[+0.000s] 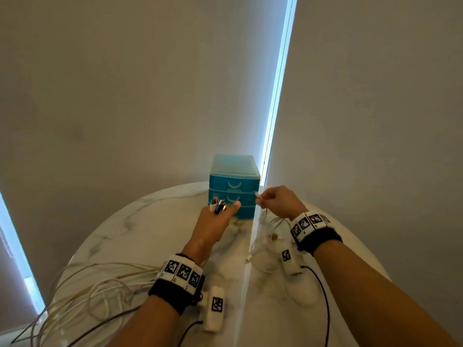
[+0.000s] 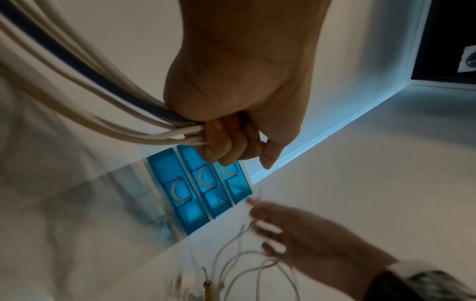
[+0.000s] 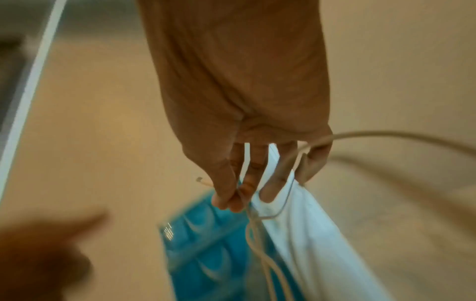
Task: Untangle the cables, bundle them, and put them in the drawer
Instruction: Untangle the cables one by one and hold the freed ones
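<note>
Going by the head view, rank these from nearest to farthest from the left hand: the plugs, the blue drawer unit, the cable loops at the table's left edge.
1. Plugs: in the left hand's grip.
2. Blue drawer unit: just beyond, at the table's back.
3. Cable loops: near left edge, behind the wrist.

Lighting: dim interior, warm beige cast. Source: cold blue-white daylight through a narrow vertical gap between roller blinds (image 1: pixel 278 88), directly behind the translucent blue plastic three-drawer cabinet (image 1: pixel 233 187); a second strip at the far left of it. Drawer fronts glow backlit in the left wrist view.
Glare: bright streak along the white marble round tabletop (image 1: pixel 140 229), running forward from the cabinet.
Shadows: soft, faint.
Distortion: wide-angle bending at frame edges.
Blur: right wrist view heavily smeared; right hand (image 2: pixel 306 234) and nearest white cables (image 2: pixel 77 81) unsharp in the left wrist view.
</note>
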Demonstrator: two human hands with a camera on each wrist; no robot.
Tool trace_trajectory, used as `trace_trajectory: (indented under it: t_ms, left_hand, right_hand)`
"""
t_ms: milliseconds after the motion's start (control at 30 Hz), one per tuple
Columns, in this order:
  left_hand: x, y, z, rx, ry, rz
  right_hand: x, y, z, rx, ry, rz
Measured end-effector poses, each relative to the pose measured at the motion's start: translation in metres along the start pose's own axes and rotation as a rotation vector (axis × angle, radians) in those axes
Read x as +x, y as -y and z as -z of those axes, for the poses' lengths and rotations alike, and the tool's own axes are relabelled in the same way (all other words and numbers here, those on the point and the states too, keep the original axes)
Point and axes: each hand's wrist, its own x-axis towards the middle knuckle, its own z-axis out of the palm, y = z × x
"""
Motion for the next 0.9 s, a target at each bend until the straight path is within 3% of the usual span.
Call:
trace_trajectory:
  t_ms: [133,267,467,633,733,833,900]
  left_hand:
    - [-0.003,-0.001,0.005,-0.057,-0.018,-0.016]
    - [-0.01,-0.01,0.005,-0.085,0.019,-0.092]
    - [-0.011,-0.008,0.01,-0.137,0.097,-0.081]
    - [-0.016,-0.014,0.012,-0.089,0.162,-0.109]
    - [-0.02,-0.015,0.011,-0.039,0.292,-0.123]
    - [-0.018,-0.01,0.01,0.11,0.397,-0.126]
    - [-0.014,-0.005,0.011,0.184,0.352,-0.132]
  right_hand:
    - [-0.035,0.058,0.053,0.492,-0.229,0.245]
    - [-0.065,0.099,0.089,0.79,-0.245,0.364]
    - [-0.067,0.097,0.082,0.935,-0.352,0.334]
    - [-0.066,0.087,0.065,1.029,-0.266,0.275]
    - [-0.066,0.09,0.061,1.076,-0.227,0.273]
    - [-0.062,0.097,0.071,1.254,-0.22,0.272]
    - [-0.056,0.102,0.088,1.465,-0.231,0.29]
